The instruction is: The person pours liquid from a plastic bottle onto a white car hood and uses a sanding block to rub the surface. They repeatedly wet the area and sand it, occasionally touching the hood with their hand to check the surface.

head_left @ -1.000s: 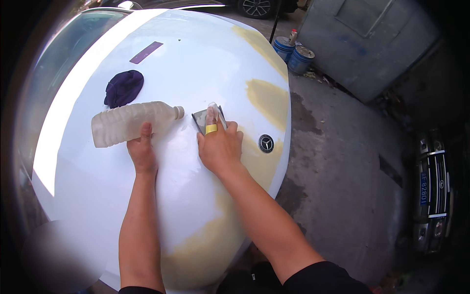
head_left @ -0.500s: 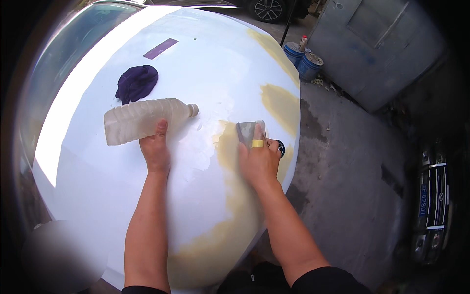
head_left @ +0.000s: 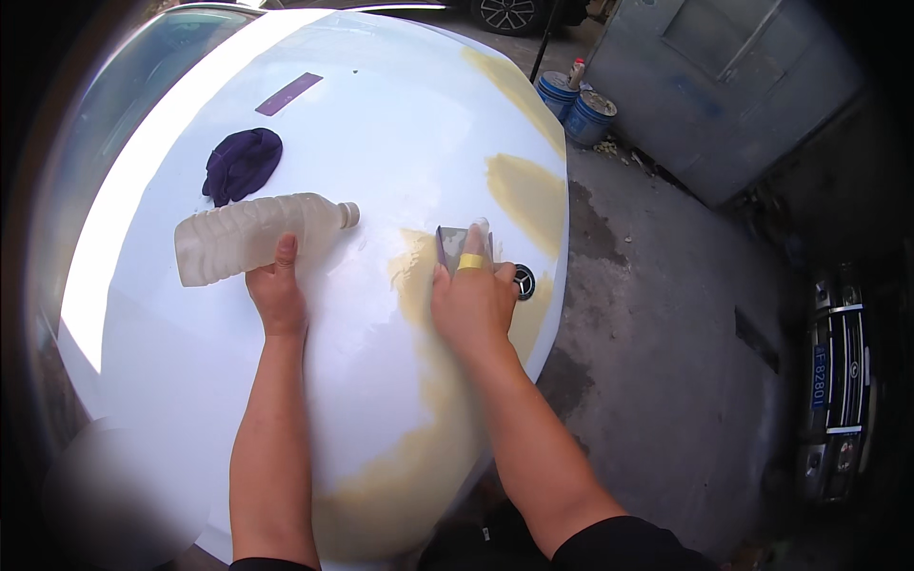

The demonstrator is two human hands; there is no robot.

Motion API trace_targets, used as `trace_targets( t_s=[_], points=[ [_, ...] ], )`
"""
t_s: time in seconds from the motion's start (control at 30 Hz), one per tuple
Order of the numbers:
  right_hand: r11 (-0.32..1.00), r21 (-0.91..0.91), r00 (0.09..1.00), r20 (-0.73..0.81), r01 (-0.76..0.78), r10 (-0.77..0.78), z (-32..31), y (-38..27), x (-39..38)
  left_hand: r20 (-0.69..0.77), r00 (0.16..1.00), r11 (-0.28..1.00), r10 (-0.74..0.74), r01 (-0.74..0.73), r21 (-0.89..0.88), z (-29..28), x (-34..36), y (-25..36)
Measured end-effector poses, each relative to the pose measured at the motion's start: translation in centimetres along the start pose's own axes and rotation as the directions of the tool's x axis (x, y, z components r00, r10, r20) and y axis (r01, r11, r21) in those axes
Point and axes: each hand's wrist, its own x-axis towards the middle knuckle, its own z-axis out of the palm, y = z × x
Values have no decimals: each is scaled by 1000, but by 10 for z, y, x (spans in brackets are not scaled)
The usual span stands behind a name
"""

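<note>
White car hood (head_left: 381,143) under us, with yellowish filler patches (head_left: 528,195). Our right hand (head_left: 473,303) presses flat on a small grey sanding pad (head_left: 455,246), fingers extended, yellow tape on one finger; the pad sits on the filler beside the round hood emblem (head_left: 524,281). Our left hand (head_left: 276,295) has its grip closed around a clear plastic bottle (head_left: 252,236) lying on its side on the hood. Dark purple rag (head_left: 241,164) lies just beyond the bottle. Two blue buckets (head_left: 576,107) stand on the concrete floor.
</note>
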Motion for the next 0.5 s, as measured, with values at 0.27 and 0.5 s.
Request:
trace_targets(
  t_s=[0.27,0.5],
  points=[
    [996,32,988,-135,85,-80,6,16,-16,12,1000,999,-25,24,39,-5,1,-2],
    [977,-23,974,-75,212,-213,12,-35,18,32,997,994,-69,72,-84,16,-5,7]
  ],
)
